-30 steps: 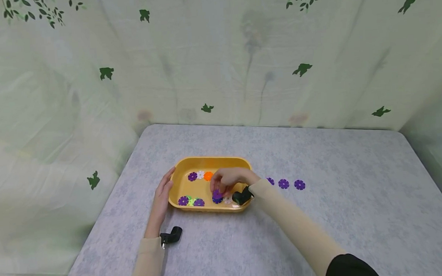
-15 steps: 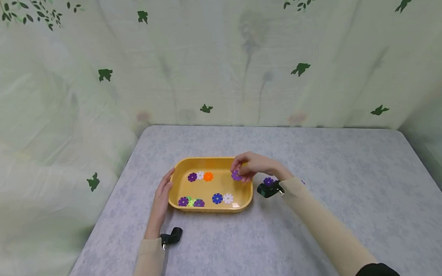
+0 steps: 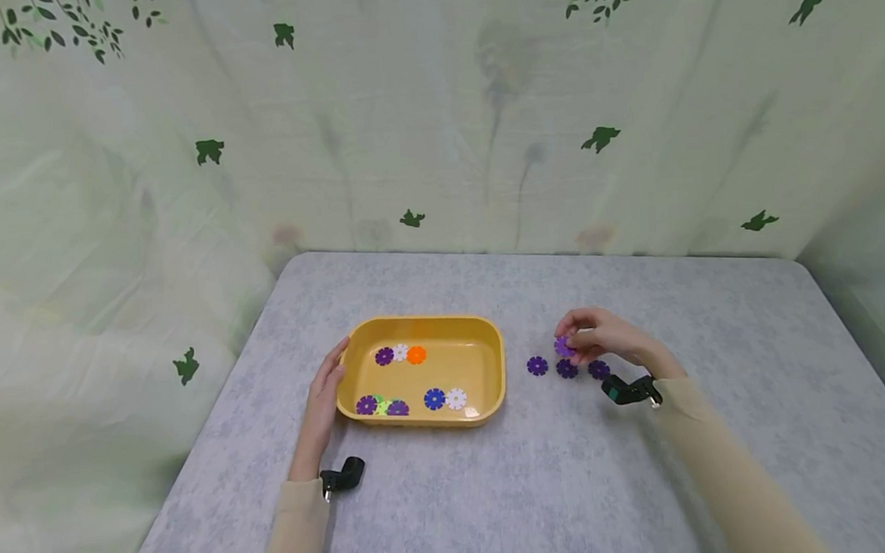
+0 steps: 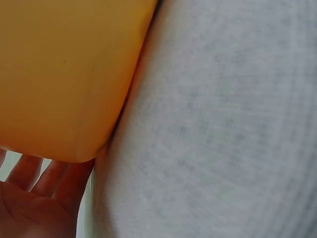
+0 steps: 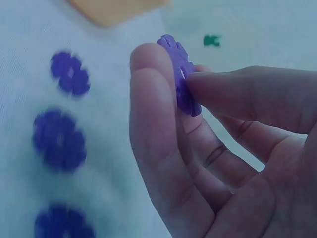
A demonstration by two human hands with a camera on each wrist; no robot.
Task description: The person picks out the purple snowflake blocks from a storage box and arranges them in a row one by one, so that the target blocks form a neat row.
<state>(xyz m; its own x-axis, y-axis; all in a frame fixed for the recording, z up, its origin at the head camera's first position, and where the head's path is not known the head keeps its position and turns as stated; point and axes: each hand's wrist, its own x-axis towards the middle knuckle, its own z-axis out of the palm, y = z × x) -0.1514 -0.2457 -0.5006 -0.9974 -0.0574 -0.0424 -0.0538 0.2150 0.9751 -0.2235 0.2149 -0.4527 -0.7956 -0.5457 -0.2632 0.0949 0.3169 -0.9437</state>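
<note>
My right hand (image 3: 605,335) pinches a purple flower-shaped plastic disc (image 5: 185,101) on edge between thumb and fingertips, above the table right of the tray. Below it, 3 more purple discs (image 3: 537,366) lie in a row. With fingers extended, my left hand (image 3: 318,408) rests against the left end of a yellow tray (image 3: 453,330); in the left wrist view the fingers (image 4: 74,183) meet the tray's outer wall. Inside the tray are a purple, a white and an orange disc (image 3: 417,355) at the back, and purple, yellow-green, blue (image 3: 435,399) and white discs (image 3: 456,398) along the front.
The grey mottled table (image 3: 685,314) reaches back to a pale curtain (image 3: 435,126) printed with leaves and green birds. More curtain hangs along the left side. A black wrist camera (image 3: 343,474) sits on each wrist.
My right hand has lifted a purple disc out of the tray and carried it right, over the row on the table. The left hand has stayed at the tray's left end.
</note>
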